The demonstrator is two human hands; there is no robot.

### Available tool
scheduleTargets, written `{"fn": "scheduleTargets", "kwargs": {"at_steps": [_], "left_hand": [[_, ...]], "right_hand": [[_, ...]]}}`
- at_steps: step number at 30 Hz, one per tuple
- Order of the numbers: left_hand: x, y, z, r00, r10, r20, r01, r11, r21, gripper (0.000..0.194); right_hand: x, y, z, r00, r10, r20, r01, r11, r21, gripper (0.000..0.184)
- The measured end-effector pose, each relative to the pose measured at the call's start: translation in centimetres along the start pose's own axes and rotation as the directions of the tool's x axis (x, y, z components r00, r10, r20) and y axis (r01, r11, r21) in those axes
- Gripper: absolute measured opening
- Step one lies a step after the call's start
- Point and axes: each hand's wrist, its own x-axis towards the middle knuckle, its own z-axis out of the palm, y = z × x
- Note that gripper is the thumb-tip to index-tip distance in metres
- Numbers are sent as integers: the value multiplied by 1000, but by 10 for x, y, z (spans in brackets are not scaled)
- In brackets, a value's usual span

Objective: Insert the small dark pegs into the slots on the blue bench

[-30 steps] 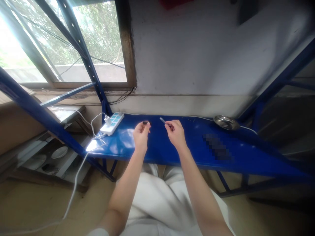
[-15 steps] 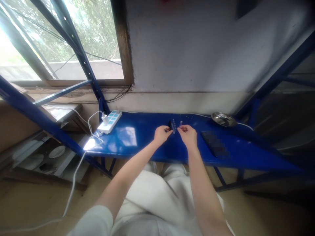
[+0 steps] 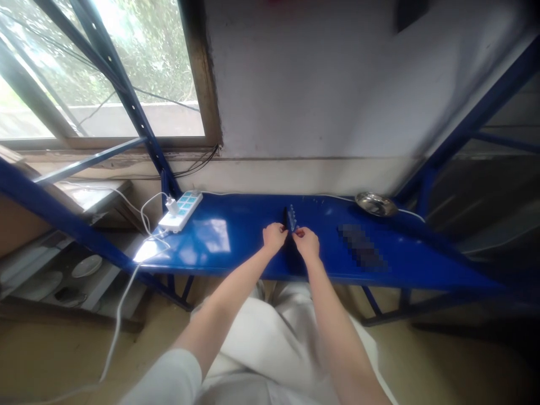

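Over the blue table (image 3: 248,247), my left hand (image 3: 275,236) is closed around the near end of a small dark flat piece with a row of clear knobs (image 3: 292,216) along its right side. The piece stands on edge, pointing away from me. My right hand (image 3: 307,243) is pinched at the near end of the knob row, its fingertips almost against the left hand. What lies between the right fingertips is too small and covered to make out.
A shiny metal bowl (image 3: 376,204) sits at the back right, near a dark blurred-out flat object (image 3: 361,246). A white power strip (image 3: 181,211) with a plug and cable lies at the left end. Tiny bits (image 3: 319,201) are scattered by the wall edge. Blue frame posts (image 3: 139,121) rise at both sides.
My right hand has moved left to the knobbed piece; a small clear stick seen above its fingers before no longer shows. My left hand keeps its hold. The view has shifted slightly.
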Motion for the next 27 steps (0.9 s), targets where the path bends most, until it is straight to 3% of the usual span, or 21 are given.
{"fn": "scheduleTargets", "kwargs": {"at_steps": [6,13,17,21,27], "left_hand": [[2,-1,5,999,-12,48,6,992,127,17],[0,-4,5,1000,2,26,-5,995,98,19],[-13,-8,-2,988,150,-36,-147,986,78,29],[-25,-10,-9,938,346,3,-336,909,247,38],[-22,-8,-10,914,393,101,-395,808,438,40]], "right_hand": [[4,5,8,1000,12,10,-11,999,-51,15],[8,9,14,999,21,34,-17,994,-109,20],[8,11,15,999,2,33,2,992,-127,21],[7,12,16,1000,-5,24,8,990,-142,20],[6,13,19,1000,-23,-8,22,986,-163,18]]}}
